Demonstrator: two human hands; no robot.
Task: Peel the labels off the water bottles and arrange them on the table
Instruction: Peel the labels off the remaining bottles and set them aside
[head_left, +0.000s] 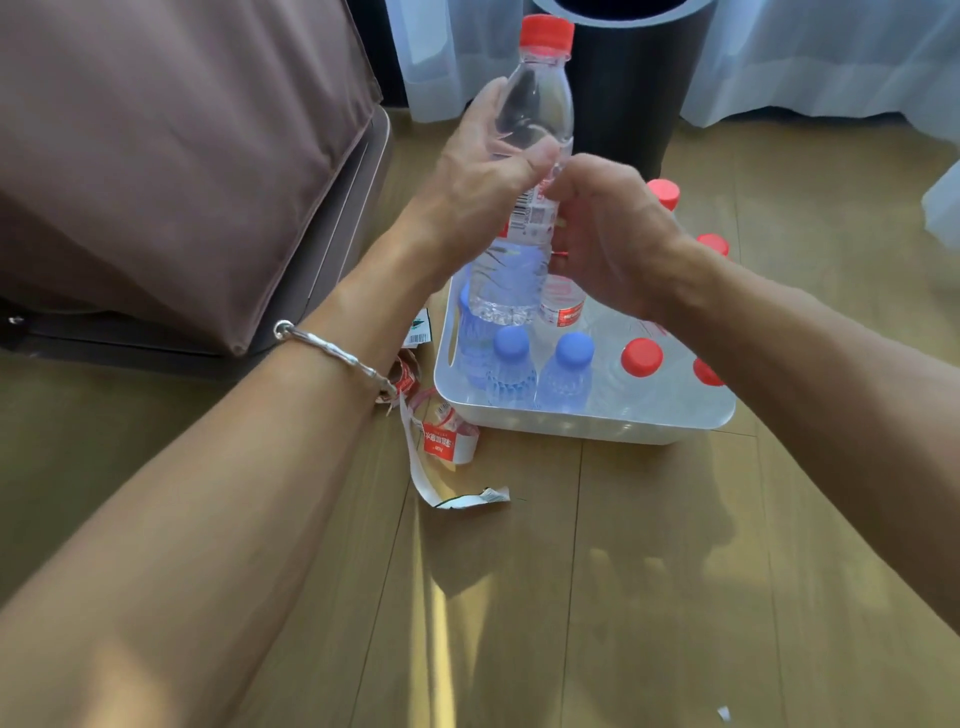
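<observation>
hands meet on a red-capped water bottle (524, 156) held upright above the white bin (587, 423). left hand (483, 176) wraps its upper body; right hand (608, 234) pinches the label (532, 215) edge. peeled labels (441, 441) lie on the wooden floor (571, 597) beside the bin.

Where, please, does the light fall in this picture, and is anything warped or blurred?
Head view: sunlight streaks the wooden floor; both hands cast shadows near the white plastic tub; wide-angle distortion swells the forearms; the clear red-capped bottle stays fairly sharp.
</observation>
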